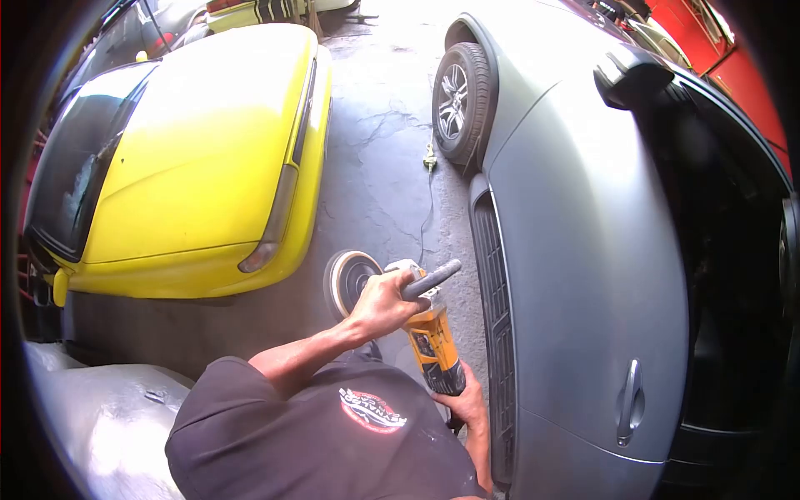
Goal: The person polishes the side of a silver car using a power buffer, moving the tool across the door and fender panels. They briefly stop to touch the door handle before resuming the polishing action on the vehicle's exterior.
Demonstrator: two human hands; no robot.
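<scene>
I hold a yellow and black car polisher (433, 340) in front of my body with both hands. My left hand (385, 302) is closed around its front end, by the dark side handle (432, 279). Lower down, my right hand (468, 402) is wrapped around the black rear end of the body, its fingers partly hidden. The round polishing pad (350, 283) stands tilted on the left side, facing away from the cars' panels and touching neither. A thin power cord (427, 215) runs along the floor beyond the tool to a plug connection (430, 157).
A grey car (575, 242) stands close on my right, with its front wheel (461, 102), side step (496, 317) and door handle (631, 404). On the left is a yellow car (192, 158). Plastic-like sheeting (108, 417) covers something at lower left. Concrete floor (367, 167) runs between the cars.
</scene>
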